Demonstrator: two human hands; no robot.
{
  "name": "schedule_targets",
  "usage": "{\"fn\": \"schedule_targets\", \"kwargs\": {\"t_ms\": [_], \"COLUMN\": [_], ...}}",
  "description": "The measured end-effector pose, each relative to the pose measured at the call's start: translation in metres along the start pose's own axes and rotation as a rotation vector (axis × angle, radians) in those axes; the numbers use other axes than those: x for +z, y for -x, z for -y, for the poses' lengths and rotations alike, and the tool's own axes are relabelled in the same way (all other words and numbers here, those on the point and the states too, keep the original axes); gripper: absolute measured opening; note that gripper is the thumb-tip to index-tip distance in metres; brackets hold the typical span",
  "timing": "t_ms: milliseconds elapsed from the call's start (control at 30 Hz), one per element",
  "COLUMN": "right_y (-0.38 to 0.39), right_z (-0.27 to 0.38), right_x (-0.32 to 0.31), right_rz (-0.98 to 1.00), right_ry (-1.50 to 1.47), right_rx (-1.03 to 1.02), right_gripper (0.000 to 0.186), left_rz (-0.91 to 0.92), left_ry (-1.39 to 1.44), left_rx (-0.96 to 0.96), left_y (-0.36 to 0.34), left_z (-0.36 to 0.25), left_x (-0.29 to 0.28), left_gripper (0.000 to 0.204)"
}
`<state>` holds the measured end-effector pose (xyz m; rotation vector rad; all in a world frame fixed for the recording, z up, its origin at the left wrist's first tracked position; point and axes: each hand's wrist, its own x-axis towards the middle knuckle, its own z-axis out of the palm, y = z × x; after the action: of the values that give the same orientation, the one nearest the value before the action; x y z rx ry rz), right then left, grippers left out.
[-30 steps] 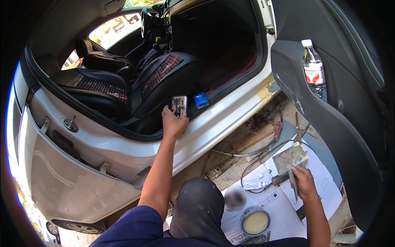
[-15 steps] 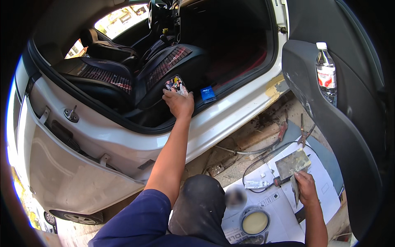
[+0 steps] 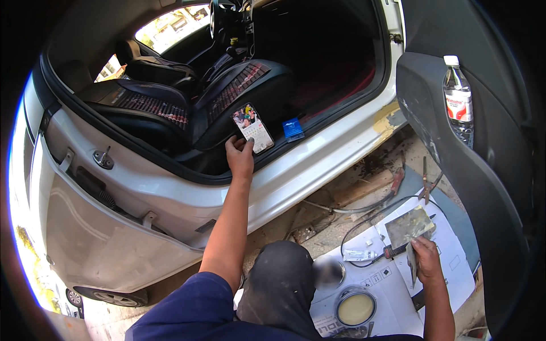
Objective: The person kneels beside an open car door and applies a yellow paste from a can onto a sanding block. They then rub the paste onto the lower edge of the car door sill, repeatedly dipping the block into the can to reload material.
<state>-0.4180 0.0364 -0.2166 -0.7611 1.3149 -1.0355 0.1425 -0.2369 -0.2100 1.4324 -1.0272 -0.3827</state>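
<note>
A smartphone (image 3: 253, 128) with a lit screen leans by the side of the black car seat (image 3: 233, 94), just inside the door opening. At its lower left edge is my left hand (image 3: 240, 156), one digit touching the screen and the others apart from it. My right hand (image 3: 426, 258) is closed around a thin grey flat scraper (image 3: 411, 264), seen almost edge-on. Just beyond that hand lies a flat grey plate (image 3: 406, 227) smeared with pale yellowish paste. An open round tin (image 3: 355, 308) of cream-coloured paste stands on the cardboard (image 3: 392, 290) near my knee.
A blue packet (image 3: 293, 130) sits on the white door sill (image 3: 318, 173). The open door (image 3: 483, 187) at right holds a clear bottle (image 3: 458, 102). A white tube (image 3: 359, 255), a black cable (image 3: 344, 241) and pliers (image 3: 424, 181) lie on the ground side.
My left hand has drawn back down and left along the phone, uncovering more of its screen. The whole view has shifted slightly. My right hand still holds the scraper.
</note>
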Motion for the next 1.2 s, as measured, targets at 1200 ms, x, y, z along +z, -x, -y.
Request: {"fn": "schedule_targets", "kwargs": {"t_ms": [1200], "right_y": [0.003], "right_z": [0.000], "right_x": [0.001], "right_rz": [0.024], "right_ry": [-0.050], "right_rx": [0.043], "right_gripper": [0.017], "left_rz": [0.175], "left_ry": [-0.165], "left_rx": [0.079], "left_y": [-0.013], "left_z": [-0.009], "left_x": [-0.015], "left_gripper": [0.033]}}
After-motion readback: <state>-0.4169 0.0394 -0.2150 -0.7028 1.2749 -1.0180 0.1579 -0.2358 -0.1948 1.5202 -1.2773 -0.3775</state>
